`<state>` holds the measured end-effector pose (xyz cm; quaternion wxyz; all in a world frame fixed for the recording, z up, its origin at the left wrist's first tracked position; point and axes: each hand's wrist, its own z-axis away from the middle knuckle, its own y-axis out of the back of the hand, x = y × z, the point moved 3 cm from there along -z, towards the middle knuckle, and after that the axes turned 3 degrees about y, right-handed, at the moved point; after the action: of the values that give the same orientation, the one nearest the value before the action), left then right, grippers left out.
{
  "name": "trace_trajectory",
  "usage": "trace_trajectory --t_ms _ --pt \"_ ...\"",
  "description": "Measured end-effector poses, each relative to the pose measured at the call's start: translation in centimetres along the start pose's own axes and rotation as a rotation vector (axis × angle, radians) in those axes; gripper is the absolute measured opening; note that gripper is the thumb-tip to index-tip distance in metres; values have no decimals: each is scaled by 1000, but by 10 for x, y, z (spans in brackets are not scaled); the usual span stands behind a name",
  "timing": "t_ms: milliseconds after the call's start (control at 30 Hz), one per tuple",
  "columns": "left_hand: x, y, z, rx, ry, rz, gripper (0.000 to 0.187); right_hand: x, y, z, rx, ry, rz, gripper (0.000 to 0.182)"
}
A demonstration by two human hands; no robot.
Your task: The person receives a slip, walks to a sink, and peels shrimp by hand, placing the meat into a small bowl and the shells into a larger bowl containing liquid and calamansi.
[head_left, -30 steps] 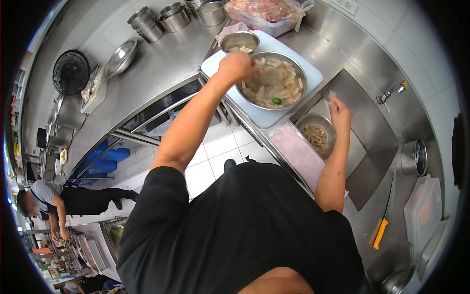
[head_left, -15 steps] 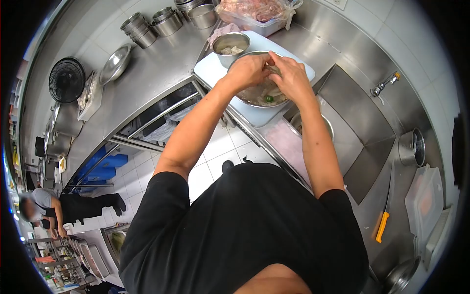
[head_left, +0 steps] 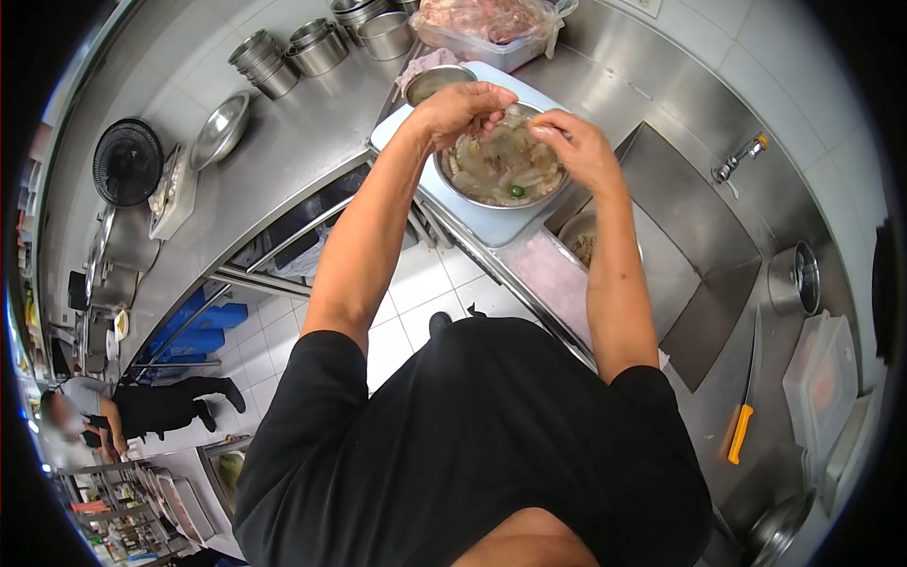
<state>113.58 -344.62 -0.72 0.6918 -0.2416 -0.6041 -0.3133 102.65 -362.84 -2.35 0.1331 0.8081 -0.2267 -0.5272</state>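
Observation:
A wide steel bowl (head_left: 491,202) of cloudy liquid and pale food pieces stands on a light blue board (head_left: 501,227). A small round green item (head_left: 517,191) floats near its front rim. Over the bowl's left rim, my left hand (head_left: 465,113) has its fingers pinched, with a small pale piece at the tips that is too small to name. Above the right side, my right hand (head_left: 581,149) is closed, thumb and forefinger together; what it grips is hidden. Behind my left hand is a smaller steel pot (head_left: 435,81), partly covered.
A tub of raw meat in plastic (head_left: 491,28) stands behind the board. To the right are a sink (head_left: 661,265) and a tap (head_left: 740,159). An orange-handled knife (head_left: 741,433) lies at the right. Steel pots (head_left: 319,49) line the back left; a person (head_left: 151,406) works far left.
My hands, close together over the bowl before, have drawn apart, left hand leftward and up, right hand rightward and down. More of the bowl's contents shows.

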Motion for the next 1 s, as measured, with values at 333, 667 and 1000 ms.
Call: trace_trajectory --t_ms 333,667,1000 --pt "-83 -22 10 410 -323 -1219 19 75 59 86 74 -314 508 33" --pt "-22 -35 21 144 -5 -186 24 -1 -26 6 101 -29 189 33" --pt "-27 -23 37 101 -122 -168 19 5 -45 -2 -91 -192 -180 32"
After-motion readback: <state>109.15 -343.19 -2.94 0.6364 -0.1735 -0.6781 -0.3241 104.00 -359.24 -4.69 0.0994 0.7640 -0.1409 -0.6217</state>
